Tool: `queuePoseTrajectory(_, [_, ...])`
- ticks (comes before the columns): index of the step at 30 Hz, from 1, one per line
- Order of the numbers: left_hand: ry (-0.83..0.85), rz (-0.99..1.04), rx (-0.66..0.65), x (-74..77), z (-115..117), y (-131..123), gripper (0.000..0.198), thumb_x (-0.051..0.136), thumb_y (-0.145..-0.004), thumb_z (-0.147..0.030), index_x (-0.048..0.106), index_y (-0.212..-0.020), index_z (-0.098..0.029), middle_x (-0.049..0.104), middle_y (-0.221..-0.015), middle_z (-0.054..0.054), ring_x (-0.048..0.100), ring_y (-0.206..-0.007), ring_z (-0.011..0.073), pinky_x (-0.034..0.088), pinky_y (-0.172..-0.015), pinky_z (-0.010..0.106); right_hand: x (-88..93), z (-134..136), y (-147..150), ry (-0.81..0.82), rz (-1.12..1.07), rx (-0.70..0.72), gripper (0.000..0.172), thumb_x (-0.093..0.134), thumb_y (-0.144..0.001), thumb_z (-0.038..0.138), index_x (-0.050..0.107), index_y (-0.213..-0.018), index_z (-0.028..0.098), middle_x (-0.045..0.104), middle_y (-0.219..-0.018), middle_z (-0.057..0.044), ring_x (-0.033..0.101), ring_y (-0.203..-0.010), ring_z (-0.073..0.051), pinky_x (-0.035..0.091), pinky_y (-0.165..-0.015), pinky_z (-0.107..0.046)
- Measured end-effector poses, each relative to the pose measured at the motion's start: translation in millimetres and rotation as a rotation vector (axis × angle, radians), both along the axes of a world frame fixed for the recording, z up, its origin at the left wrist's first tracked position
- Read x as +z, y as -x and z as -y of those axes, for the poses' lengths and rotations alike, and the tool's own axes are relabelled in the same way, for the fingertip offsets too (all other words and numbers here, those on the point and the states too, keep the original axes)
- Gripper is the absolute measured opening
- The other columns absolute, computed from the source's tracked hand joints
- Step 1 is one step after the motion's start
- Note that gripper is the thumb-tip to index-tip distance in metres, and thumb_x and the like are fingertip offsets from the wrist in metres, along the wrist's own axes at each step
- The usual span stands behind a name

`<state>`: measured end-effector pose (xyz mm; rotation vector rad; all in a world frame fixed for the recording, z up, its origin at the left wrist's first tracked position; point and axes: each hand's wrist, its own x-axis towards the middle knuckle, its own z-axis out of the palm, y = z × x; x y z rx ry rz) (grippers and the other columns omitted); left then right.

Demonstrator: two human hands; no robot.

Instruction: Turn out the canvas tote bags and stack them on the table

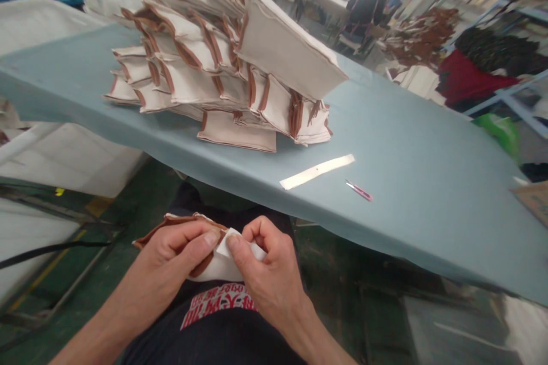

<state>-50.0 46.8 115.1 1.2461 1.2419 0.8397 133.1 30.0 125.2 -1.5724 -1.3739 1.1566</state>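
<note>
Over my lap is a cream fabric piece with brown edging (218, 268), the same kind as those piled on the table. My left hand (184, 248) pinches its brown edge between thumb and fingers. Close beside it, my right hand (265, 256) is closed with the thumb pressing a small white folded piece (226, 244) against the fingers. The two hands almost meet at that edge. On the table beyond lie a cream strip (317, 171) with a dark dot and a thread snipper or seam ripper with a pink handle (360, 190).
A tall pile of cream fabric pieces with brown edges (192, 82) covers the back left of the blue-covered table (406, 182). A larger cream piece (291, 45) leans on the pile. A white bin (77, 154) stands at left. A person (366, 8) sits in the background.
</note>
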Motion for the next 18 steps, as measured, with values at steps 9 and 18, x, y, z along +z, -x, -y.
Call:
queuePoseTrajectory(9, [-0.028,0.003,0.008,-4.7,-0.6,4.6,0.051,0.066,-0.102,-0.062,0.083,-0.071,-0.024,0.057,-0.060,-0.002,0.046,-0.056,0.0155,0.041,-0.052,0.023,-7.2,-3.7,7.4,-0.131,0.131,-0.053,0.034,0.067,-0.094,0.047,0.054,-0.070,0.026,0.054,-0.057,0.005,0.048,-0.050,-0.014,0.032,-0.050,-0.025])
queuePoseTrajectory(18, [0.108,0.101,-0.022,-16.8,0.5,16.3,0.023,0.080,-0.092,-0.050,0.090,-0.093,-0.029,0.085,-0.095,0.000,0.075,-0.084,0.0211,0.059,-0.073,0.021,-9.9,-4.6,6.2,-0.114,0.058,-0.038,0.031,0.067,-0.091,0.045,0.054,-0.070,0.025,0.054,-0.056,0.006,0.049,-0.049,-0.012,0.031,-0.051,-0.025])
